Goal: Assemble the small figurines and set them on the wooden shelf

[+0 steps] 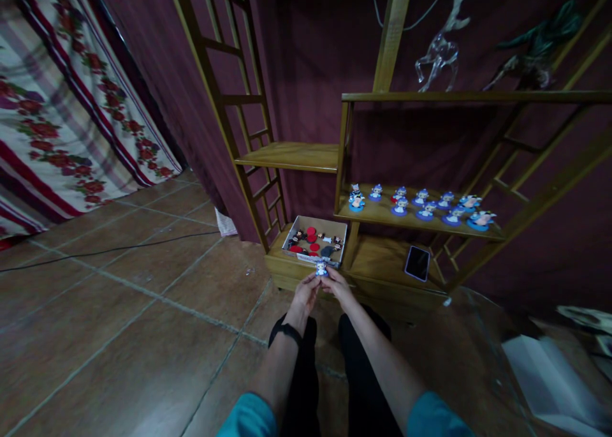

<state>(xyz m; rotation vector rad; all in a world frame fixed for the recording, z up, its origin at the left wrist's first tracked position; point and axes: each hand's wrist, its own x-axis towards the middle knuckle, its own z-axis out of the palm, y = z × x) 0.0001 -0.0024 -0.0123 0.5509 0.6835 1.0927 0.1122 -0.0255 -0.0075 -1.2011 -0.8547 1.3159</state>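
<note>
Between my two hands is a small white and purple figurine (pixel 320 269) on a round base, upright. The fingers of my left hand (pixel 306 291) pinch it from the left, and those of my right hand (pixel 336 284) close on it from the right. Just beyond my hands, an open cardboard box (pixel 299 225) holds several dark-haired figurines and red round bases. Up and to the right, several like figurines (pixel 400 206) with blue or purple bases stand in rows on a wooden shelf (pixel 373 215).
A tablet or phone (pixel 417 263) lies on the lower shelf at right. A clear deer ornament (pixel 440 54) and a dark green statue (pixel 533 48) stand on the top shelf. A black cable (pixel 119 252) crosses the tiled floor. A white box (pixel 549 373) sits at lower right.
</note>
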